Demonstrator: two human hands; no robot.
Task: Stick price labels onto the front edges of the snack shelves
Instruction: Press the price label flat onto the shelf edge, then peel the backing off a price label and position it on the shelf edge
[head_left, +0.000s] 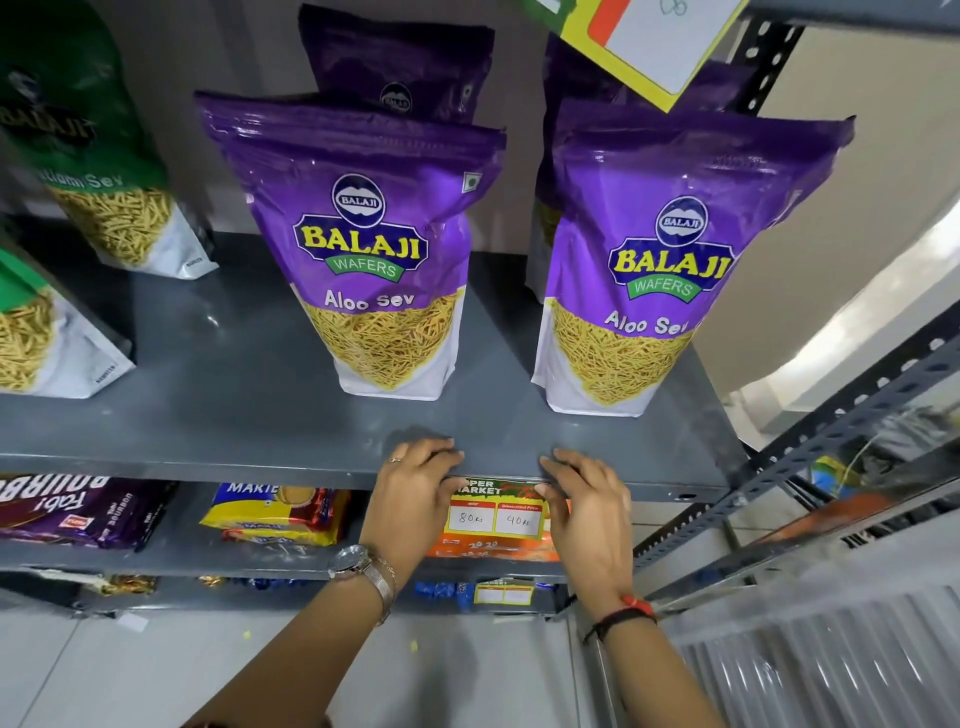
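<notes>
I see the label (493, 519) running lengthwise along the shelf (249, 415) edge, one end under the left hand (415, 493) and the other under the right hand (589, 501) (fingers (574, 462) apart, draped over the lip), right thumb pressing it.

Three labels (496, 512), two hands (415, 493) (perhaps six bags (374, 249)).

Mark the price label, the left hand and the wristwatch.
price label (496, 517): head view, between its two white price boxes.
left hand (415, 499): head view, back of the hand.
wristwatch (351, 561): head view, its round face.
</notes>
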